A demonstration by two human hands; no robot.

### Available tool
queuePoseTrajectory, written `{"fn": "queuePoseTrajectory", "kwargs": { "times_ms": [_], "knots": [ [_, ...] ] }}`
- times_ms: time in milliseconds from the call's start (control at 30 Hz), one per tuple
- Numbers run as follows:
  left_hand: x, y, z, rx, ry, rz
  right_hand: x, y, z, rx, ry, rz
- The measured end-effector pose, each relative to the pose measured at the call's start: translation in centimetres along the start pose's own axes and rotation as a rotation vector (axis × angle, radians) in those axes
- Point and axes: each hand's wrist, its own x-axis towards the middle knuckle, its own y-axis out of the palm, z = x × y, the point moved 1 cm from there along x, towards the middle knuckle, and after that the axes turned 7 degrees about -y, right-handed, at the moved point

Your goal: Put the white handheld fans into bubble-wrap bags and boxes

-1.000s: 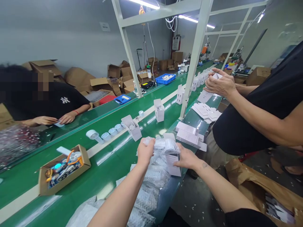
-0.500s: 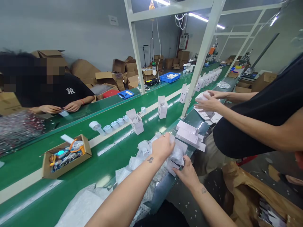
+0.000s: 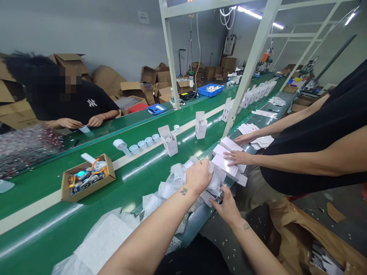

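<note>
My left hand (image 3: pixel 199 176) is closed on a clear plastic-wrapped item (image 3: pixel 215 183) at the near edge of the line. Below and to its right, my right hand (image 3: pixel 228 204) grips a white box (image 3: pixel 207 198) between thumb and fingers, right beside the wrapped item. More wrapped pieces (image 3: pixel 166 189) lie left of my hands on the green belt (image 3: pixel 137 181). Just beyond them are folded white boxes (image 3: pixel 225 164), with a co-worker's two hands resting on them. An open white box (image 3: pixel 168 141) stands upright on the belt.
A cardboard box of small parts (image 3: pixel 88 179) sits on the belt at left. White round parts (image 3: pixel 142 145) line the centre strip. A white metal post (image 3: pixel 246 72) rises at the far side of my hands. Another person sits across the belt.
The co-worker's hands have come down with a white box onto the pile of folded boxes. The view has shifted slightly; my hands keep nearly the same grip.
</note>
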Motion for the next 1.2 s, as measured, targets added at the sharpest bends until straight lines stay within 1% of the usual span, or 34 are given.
{"fn": "queuePoseTrajectory", "kwargs": {
  "times_ms": [33, 67, 167, 200, 233, 267, 300, 333, 367, 400, 467, 500, 567, 600, 633, 667, 700, 733, 767, 800, 833, 900, 933, 967, 1000, 1033, 1067, 1133, 1200],
  "knots": [
    [-0.4, 0.2, -0.2, 0.009, 0.023, 0.003, 0.0, -0.1, 0.2, 0.024, -0.003, 0.019],
    [-1.1, 0.5, -0.6, 0.022, 0.098, 0.014, 0.0, -0.3, 0.3, 0.047, -0.004, 0.037],
    [-3.4, 1.3, -2.2, 0.061, 0.418, 0.081, -0.2, -0.9, 0.7, 0.119, 0.028, 0.064],
    [-3.9, 1.4, -2.6, 0.069, 0.464, 0.113, -0.3, -1.0, 0.8, 0.13, 0.051, 0.06],
    [-4.1, 1.5, -2.8, 0.079, 0.452, 0.163, -0.3, -1.2, 1.0, 0.13, 0.076, 0.056],
    [-4.0, 1.5, -2.7, 0.094, 0.399, 0.235, -0.3, -1.2, 1.1, 0.122, 0.096, 0.051],
    [-3.8, 1.6, -2.4, 0.111, 0.345, 0.304, -0.3, -1.2, 1.3, 0.113, 0.109, 0.049],
    [-3.7, 1.7, -2.0, 0.124, 0.322, 0.341, -0.2, -1.2, 1.4, 0.107, 0.117, 0.047],
    [-3.6, 1.9, -1.4, 0.13, 0.352, 0.34, -0.1, -1.1, 1.5, 0.112, 0.125, 0.044],
    [-3.7, 2.4, -0.7, 0.133, 0.427, 0.307, 0.1, -1.1, 1.5, 0.125, 0.138, 0.046],
    [-4.3, 3.8, 0.5, 0.143, 0.603, 0.183, 0.3, -1.1, 1.6, 0.172, 0.178, 0.06],
    [-4.7, 4.8, 1.0, 0.155, 0.653, 0.131, 0.3, -1.2, 1.6, 0.213, 0.195, 0.076],
    [-5.3, 6.8, 1.6, 0.188, 0.666, 0.087, 0.4, -1.6, 1.6, 0.344, 0.215, 0.083],
    [-5.3, 7.5, 1.8, 0.192, 0.64, 0.067, 0.3, -1.9, 1.5, 0.432, 0.231, 0.037],
    [-5.2, 7.8, 1.9, 0.18, 0.609, 0.049, 0.2, -2.1, 1.3, 0.524, 0.273, -0.06],
    [-4.9, 7.7, 2.0, 0.157, 0.569, 0.034, 0.0, -2.2, 0.9, 0.608, 0.366, -0.192],
    [-4.4, 7.1, 2.1, 0.123, 0.521, 0.019, -0.2, -2.1, 0.4, 0.672, 0.497, -0.332],
    [-3.9, 6.0, 2.4, 0.082, 0.464, 0.001, -0.3, -1.8, -0.2, 0.712, 0.641, -0.449],
    [-3.4, 4.6, 2.8, 0.039, 0.399, -0.022, -0.3, -1.1, -0.9, 0.732, 0.774, -0.516],
    [-2.7, 2.8, 3.4, 0.0, 0.331, -0.047, -0.1, -0.2, -1.6, 0.746, 0.88, -0.53],
    [-2.0, 0.9, 4.3, -0.031, 0.26, -0.07, 0.3, 0.8, -2.2, 0.76, 0.949, -0.512],
    [-0.3, -2.6, 6.7, -0.051, 0.11, -0.107, 1.6, 3.1, -3.3, 0.801, 0.996, -0.463],
    [0.7, -3.9, 8.2, -0.039, 0.034, -0.119, 2.4, 4.1, -3.7, 0.819, 1.014, -0.458],
    [1.9, -4.8, 9.7, -0.017, -0.038, -0.13, 3.1, 5.0, -4.0, 0.83, 1.029, -0.46],
    [3.1, -5.2, 11.4, 0.015, -0.102, -0.14, 3.8, 5.6, -4.3, 0.833, 1.038, -0.467],
    [4.5, -5.1, 13.1, 0.053, -0.154, -0.15, 4.2, 6.0, -4.4, 0.828, 1.037, -0.476],
    [5.8, -4.6, 14.7, 0.095, -0.193, -0.151, 4.4, 6.2, -4.5, 0.823, 1.035, -0.485],
    [8.1, -2.9, 17.8, 0.166, -0.237, -0.127, 4.2, 6.2, -4.4, 0.812, 1.021, -0.506],
    [9.5, -0.9, 20.3, 0.201, -0.274, -0.079, 3.3, 5.7, -4.0, 0.803, 1.0, -0.504]
  ]
}}
